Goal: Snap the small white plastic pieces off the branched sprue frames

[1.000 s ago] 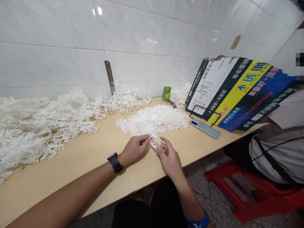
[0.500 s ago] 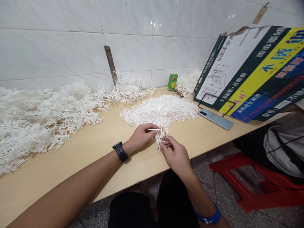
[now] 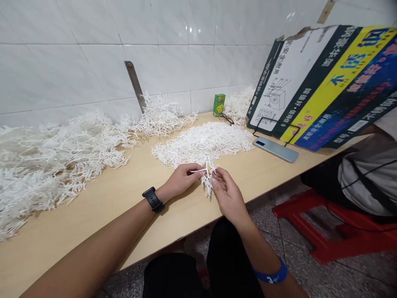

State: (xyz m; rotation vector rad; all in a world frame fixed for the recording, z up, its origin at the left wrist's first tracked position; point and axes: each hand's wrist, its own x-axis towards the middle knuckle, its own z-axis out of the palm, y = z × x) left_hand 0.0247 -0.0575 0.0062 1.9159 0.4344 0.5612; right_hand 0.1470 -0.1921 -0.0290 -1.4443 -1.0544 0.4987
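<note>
A small white branched plastic piece [image 3: 207, 178] is held between my two hands over the table's front part. My left hand [image 3: 183, 179], with a black watch at the wrist, pinches a thin stem of it from the left. On its right side, my right hand [image 3: 230, 195] has thumb and fingers closed on the branches. Just behind lies a heap of small white pieces [image 3: 206, 142]. A larger tangled mass of white branched pieces [image 3: 56, 157] covers the left of the table, and another cluster [image 3: 164, 116] rests near the wall.
A green box [image 3: 218, 104] and eyeglasses [image 3: 228, 119] are by the wall. At the right are a grey phone [image 3: 276, 150], a black wire frame and a large printed carton [image 3: 319, 87]. A seated person is on a red stool [image 3: 322, 231] beyond the table edge.
The view has shifted slightly to the right. My right hand's fingers have moved up along the branched piece, which hangs a little more open between my hands.
</note>
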